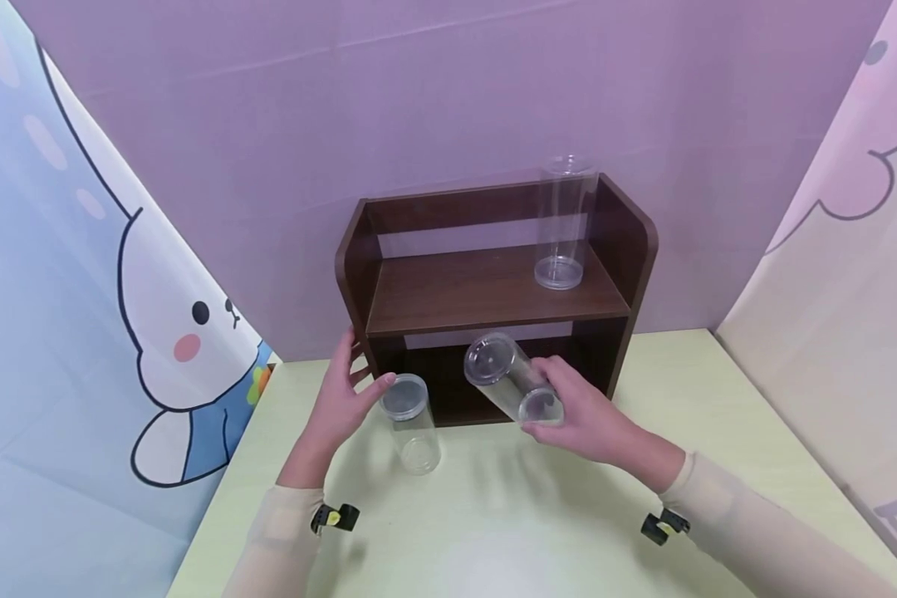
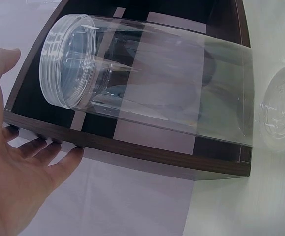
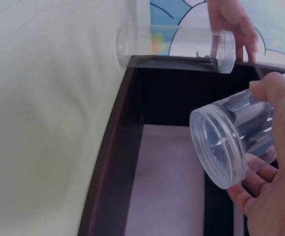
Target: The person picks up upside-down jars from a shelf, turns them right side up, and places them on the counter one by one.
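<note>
My right hand [image 1: 586, 415] grips a clear plastic jar [image 1: 510, 378], tilted in front of the lower shelf. In the right wrist view the round cap end of that jar [image 3: 218, 145] points away from the palm. My left hand [image 1: 344, 399] lies against the left side of the dark brown shelf [image 1: 493, 286], fingers fairly straight. Close to its thumb, a second lidded clear jar [image 1: 416, 432] stands upright on the table before the shelf. The left wrist view shows a gap between the left hand [image 2: 29, 162] and that jar [image 2: 147, 78].
A third clear jar [image 1: 564, 224] stands upright on the upper shelf board, at the right. The pale green table [image 1: 493, 515] spreads under the shelf. Behind it hangs a purple cloth [image 1: 448, 100], with printed cloths [image 1: 60, 332] at the sides.
</note>
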Tool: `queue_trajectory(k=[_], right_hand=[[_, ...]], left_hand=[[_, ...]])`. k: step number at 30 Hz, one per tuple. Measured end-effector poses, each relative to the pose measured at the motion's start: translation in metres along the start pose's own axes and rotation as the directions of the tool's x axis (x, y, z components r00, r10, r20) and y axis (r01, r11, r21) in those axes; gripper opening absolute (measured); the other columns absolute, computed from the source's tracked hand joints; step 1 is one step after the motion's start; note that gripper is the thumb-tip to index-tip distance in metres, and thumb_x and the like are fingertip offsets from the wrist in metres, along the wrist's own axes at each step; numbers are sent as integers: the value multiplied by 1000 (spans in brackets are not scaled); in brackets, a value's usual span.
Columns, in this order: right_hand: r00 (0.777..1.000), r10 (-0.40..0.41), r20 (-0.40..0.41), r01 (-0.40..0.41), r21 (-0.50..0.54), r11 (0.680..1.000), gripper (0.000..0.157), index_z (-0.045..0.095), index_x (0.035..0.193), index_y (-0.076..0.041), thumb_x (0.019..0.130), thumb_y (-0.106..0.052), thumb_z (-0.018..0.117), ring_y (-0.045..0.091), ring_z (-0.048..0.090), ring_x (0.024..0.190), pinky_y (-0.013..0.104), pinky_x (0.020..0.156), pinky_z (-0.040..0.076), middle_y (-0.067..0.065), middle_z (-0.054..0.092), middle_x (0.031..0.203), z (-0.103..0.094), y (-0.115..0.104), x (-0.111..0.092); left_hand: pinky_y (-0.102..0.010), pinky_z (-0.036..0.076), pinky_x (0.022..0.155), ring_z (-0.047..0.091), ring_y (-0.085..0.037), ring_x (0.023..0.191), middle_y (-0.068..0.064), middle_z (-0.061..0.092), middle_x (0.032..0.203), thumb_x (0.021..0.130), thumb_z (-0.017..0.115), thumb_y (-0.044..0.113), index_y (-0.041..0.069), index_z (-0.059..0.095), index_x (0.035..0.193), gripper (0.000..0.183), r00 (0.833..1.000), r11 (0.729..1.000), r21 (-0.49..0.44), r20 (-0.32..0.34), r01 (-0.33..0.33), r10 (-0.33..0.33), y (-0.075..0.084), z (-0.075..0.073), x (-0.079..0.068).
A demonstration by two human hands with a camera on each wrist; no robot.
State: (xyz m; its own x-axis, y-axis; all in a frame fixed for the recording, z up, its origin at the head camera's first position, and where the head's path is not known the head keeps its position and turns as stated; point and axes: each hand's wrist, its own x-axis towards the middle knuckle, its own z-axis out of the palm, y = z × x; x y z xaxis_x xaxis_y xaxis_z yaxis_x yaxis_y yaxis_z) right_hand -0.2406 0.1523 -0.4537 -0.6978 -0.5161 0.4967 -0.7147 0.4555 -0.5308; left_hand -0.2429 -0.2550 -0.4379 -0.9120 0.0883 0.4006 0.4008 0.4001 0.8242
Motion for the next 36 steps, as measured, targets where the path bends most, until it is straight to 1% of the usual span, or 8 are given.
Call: queue_trajectory(k=[8, 14, 18, 20, 23, 26, 30, 36], right_hand=[[1000, -9, 12, 9, -2, 1000, 72, 55, 146, -14, 86, -22, 95, 23, 65, 109, 47, 90, 63, 0, 59, 124, 5, 13, -12], [1000, -5, 10, 5, 12, 1000, 74, 55, 147, -12, 86, -22, 96, 24, 66, 111, 48, 94, 62, 0, 59, 125, 5, 14, -14], [1000, -6, 4, 6, 19, 1000, 75, 55, 148, -12, 85, -20, 96, 25, 66, 111, 49, 94, 62, 0, 60, 125, 3, 14, -15], [1000, -4, 3, 3, 25, 1000, 74, 55, 148, -12, 86, -19, 96, 26, 66, 111, 50, 94, 62, 1, 60, 125, 3, 13, -15], [1000, -3, 4, 3, 35, 999, 73, 55, 147, -12, 86, -18, 95, 27, 66, 111, 51, 94, 62, 2, 61, 125, 2, 14, -14], [1000, -12, 5, 11, 33, 999, 73, 55, 147, -13, 86, -19, 96, 27, 67, 111, 50, 93, 62, 1, 60, 126, 2, 15, -13], [1000, -23, 8, 23, 30, 999, 74, 55, 147, -13, 86, -19, 96, 26, 67, 111, 49, 92, 62, -2, 59, 126, 3, 15, -12], [999, -4, 43, 2, 47, 999, 74, 55, 147, -15, 86, -23, 96, 23, 67, 112, 45, 94, 63, -6, 58, 128, 1, 8, -9]], left_hand=[[-66, 42, 122, 32, -42, 162, -5, 31, 178, 100, 85, 20, 26, 22, 176, 99, 1000, 1000, -15, 1, 7, -7, 1, -1, -1], [-62, 43, 123, 37, -35, 160, -1, 34, 176, 102, 84, 24, 28, 25, 176, 95, 1000, 1000, 9, -7, -3, 3, 0, -5, -2], [-61, 42, 124, 42, -31, 156, -3, 40, 172, 102, 82, 18, 21, 32, 174, 88, 996, 999, -5, -72, -54, 53, 2, -4, -5], [-56, 43, 124, 47, -27, 152, -4, 47, 167, 102, 81, 14, 15, 37, 170, 81, 985, 996, -23, -153, -85, 81, 6, -2, -8], [-47, 46, 119, 53, -26, 142, -10, 56, 156, 101, 79, 4, 5, 46, 160, 68, 950, 985, -63, -281, -162, 138, 13, 0, -11], [-38, 48, 112, 56, -28, 136, -15, 59, 147, 100, 77, 1, -1, 51, 150, 57, 927, 971, -84, -328, -222, 183, 23, 3, -13], [-39, 50, 109, 57, -33, 132, -21, 60, 142, 97, 77, -3, -4, 55, 144, 52, 925, 953, -86, -280, -292, 258, 34, 10, -14], [-37, 53, 107, 58, -40, 130, -18, 59, 143, 90, 81, -1, -3, 55, 146, 62, 924, 918, -127, -136, -375, 359, 48, 26, -13]])
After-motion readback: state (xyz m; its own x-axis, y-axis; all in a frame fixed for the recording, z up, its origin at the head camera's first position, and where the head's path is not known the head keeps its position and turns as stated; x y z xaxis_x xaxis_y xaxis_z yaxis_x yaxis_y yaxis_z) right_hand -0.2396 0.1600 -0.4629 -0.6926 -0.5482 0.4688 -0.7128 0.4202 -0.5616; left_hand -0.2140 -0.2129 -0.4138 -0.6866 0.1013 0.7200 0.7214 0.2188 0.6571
